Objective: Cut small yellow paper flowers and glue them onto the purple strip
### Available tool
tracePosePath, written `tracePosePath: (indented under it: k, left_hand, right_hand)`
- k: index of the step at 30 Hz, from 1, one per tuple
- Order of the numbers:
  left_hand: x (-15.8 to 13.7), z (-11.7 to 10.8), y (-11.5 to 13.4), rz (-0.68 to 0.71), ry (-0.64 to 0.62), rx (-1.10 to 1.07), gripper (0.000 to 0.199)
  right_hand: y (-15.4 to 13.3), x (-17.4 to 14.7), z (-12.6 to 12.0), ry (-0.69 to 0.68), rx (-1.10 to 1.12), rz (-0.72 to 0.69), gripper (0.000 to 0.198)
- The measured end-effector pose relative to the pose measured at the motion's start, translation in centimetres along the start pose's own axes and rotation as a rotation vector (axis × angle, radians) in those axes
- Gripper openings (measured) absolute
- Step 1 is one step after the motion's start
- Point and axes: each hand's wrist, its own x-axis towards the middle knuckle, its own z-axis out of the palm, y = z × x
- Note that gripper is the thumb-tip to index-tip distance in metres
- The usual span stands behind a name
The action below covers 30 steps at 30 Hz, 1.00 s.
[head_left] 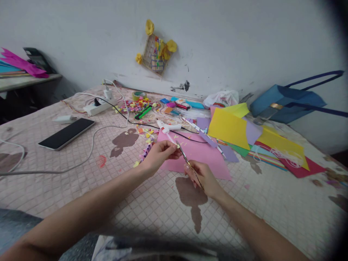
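My left hand (160, 154) is closed in a pinch, its fingertips at a tiny pale yellow paper piece (178, 146). In my right hand (202, 175) is a slim, patterned metal tool that looks like tweezers (185, 156), its tip reaching the piece by my left fingertips. Both hands are above the near edge of a pink paper sheet (201, 156). Just beyond them a white glue gun (167, 127) lies on that sheet. Small cut paper shapes (149, 136) in yellow and orange are scattered left of the glue gun.
A phone (67, 134), power strip (99, 107) and loose cables lie left. Toward the wall are a green cutter (143, 112), a tape roll (139, 95) and more paper bits. Coloured sheets (228, 128) and a blue bag (285, 103) are at right.
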Motion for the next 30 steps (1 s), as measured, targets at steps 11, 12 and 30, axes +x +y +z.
tracePosePath:
  k: [11,12,30]
  left_hand:
    - [0.10,-0.16,-0.10,0.015,-0.028,-0.003,0.019]
    - [0.09,-0.16,-0.10,0.014,-0.028,-0.003,0.019]
    - [-0.04,0.09,-0.06,0.005,-0.015,-0.005,0.019]
  right_hand:
    - [-0.03,0.05,-0.03,0.000,0.003,0.011,0.040]
    - [0.02,0.06,-0.04,0.000,0.001,0.008,0.039]
    - [0.02,-0.13,0.09,-0.003,0.050,0.009,0.039]
